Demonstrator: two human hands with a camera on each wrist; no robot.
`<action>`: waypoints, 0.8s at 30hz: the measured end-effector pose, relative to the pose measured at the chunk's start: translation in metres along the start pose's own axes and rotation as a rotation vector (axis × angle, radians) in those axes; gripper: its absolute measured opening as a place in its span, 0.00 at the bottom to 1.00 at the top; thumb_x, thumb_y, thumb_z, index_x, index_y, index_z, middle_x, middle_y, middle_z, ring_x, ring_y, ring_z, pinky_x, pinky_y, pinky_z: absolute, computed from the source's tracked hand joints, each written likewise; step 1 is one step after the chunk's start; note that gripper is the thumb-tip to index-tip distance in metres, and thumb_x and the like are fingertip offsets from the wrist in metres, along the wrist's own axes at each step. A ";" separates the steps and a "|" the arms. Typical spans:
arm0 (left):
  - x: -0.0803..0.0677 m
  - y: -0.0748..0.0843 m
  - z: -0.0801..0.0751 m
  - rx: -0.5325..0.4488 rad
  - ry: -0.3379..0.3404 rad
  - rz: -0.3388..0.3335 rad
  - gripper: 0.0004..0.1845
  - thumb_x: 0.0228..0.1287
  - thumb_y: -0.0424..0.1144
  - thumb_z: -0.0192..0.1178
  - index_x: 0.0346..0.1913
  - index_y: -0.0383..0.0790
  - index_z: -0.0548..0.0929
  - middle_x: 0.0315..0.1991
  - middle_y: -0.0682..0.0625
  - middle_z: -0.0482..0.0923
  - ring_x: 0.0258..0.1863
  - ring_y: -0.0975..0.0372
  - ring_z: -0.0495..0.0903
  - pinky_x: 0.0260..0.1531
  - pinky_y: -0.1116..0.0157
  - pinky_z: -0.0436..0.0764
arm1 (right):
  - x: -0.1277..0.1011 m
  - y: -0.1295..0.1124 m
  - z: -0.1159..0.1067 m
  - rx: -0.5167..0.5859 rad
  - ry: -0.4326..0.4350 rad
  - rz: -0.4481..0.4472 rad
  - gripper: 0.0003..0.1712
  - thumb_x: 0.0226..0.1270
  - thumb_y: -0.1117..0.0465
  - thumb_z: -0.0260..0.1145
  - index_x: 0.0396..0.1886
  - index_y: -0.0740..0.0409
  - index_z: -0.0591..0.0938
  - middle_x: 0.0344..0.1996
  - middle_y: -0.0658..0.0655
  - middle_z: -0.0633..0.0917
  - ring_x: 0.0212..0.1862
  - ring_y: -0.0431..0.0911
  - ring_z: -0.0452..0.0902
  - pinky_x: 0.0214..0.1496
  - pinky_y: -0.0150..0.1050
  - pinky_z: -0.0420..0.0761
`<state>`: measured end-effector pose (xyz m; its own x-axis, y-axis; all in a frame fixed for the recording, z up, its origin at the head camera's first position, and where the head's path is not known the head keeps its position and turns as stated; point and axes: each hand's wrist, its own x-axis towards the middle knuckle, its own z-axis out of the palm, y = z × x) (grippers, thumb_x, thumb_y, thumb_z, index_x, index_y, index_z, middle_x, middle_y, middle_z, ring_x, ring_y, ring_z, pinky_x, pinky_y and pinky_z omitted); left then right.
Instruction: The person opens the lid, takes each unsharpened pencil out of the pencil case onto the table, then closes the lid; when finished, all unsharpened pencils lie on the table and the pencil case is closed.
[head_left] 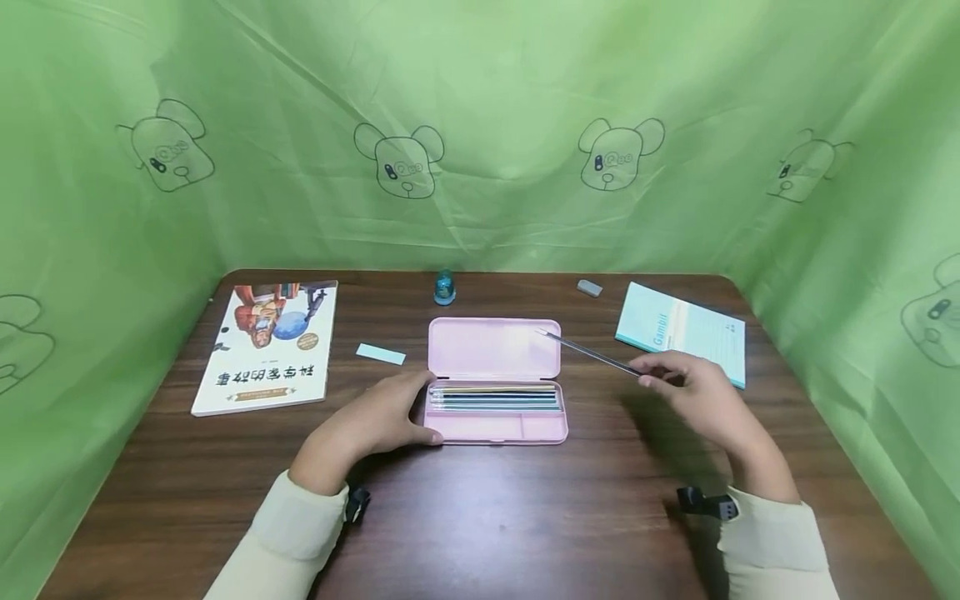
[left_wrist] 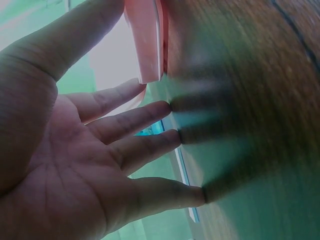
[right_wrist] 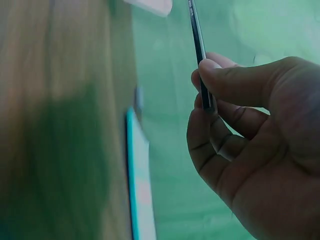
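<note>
The brown wooden table (head_left: 480, 517) carries everything, with a green cartoon-bear curtain (head_left: 480, 125) hung around it. On its left lies a picture book (head_left: 266, 350); on its right a pale blue notebook (head_left: 682, 329), with a small grey eraser (head_left: 589, 287) near it. At the centre sits the pink pencil case (head_left: 495, 379), lid thrown back, a row of pencils (head_left: 495, 398) lying in its tray. The left hand (head_left: 386, 417) rests against the case's left end, fingers straight and relaxed, steadying it rather than clutching it. The right hand (head_left: 693, 383) pinches a dark pencil (head_left: 588, 354) by its rear end between thumb and fingers — the pencil is lifted, its tip angled over the open lid. A teal sharpener (head_left: 444, 287) stands behind the case and a pale blue slip (head_left: 380, 353) lies to its left. Judging by this, one pencil is passing between case and hand; the next move calls for keeping it level with the tray's row.
</note>
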<state>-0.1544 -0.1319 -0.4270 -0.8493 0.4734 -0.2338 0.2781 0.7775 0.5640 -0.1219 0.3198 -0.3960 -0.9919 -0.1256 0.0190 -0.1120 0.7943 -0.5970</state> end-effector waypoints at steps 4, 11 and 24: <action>-0.002 -0.003 -0.002 0.002 0.007 0.001 0.48 0.61 0.50 0.86 0.77 0.33 0.75 0.75 0.36 0.78 0.75 0.44 0.78 0.78 0.43 0.76 | -0.006 0.025 -0.004 -0.037 -0.004 0.058 0.13 0.83 0.62 0.71 0.60 0.54 0.92 0.54 0.59 0.94 0.54 0.53 0.88 0.49 0.35 0.85; -0.004 -0.006 -0.001 0.017 -0.001 0.001 0.48 0.62 0.51 0.85 0.77 0.33 0.75 0.75 0.36 0.78 0.75 0.44 0.78 0.78 0.42 0.76 | -0.007 0.057 0.005 -0.098 -0.024 0.071 0.09 0.79 0.66 0.73 0.53 0.58 0.93 0.49 0.60 0.95 0.56 0.57 0.89 0.57 0.54 0.85; 0.001 -0.002 -0.001 0.022 -0.005 0.018 0.49 0.62 0.52 0.85 0.78 0.32 0.74 0.77 0.34 0.76 0.78 0.41 0.76 0.79 0.40 0.74 | -0.007 0.068 0.010 -0.118 -0.033 0.085 0.07 0.79 0.67 0.72 0.51 0.59 0.92 0.48 0.60 0.94 0.56 0.58 0.87 0.59 0.59 0.83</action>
<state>-0.1560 -0.1338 -0.4275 -0.8418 0.4896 -0.2274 0.3035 0.7775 0.5508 -0.1216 0.3687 -0.4451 -0.9958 -0.0729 -0.0553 -0.0359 0.8672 -0.4967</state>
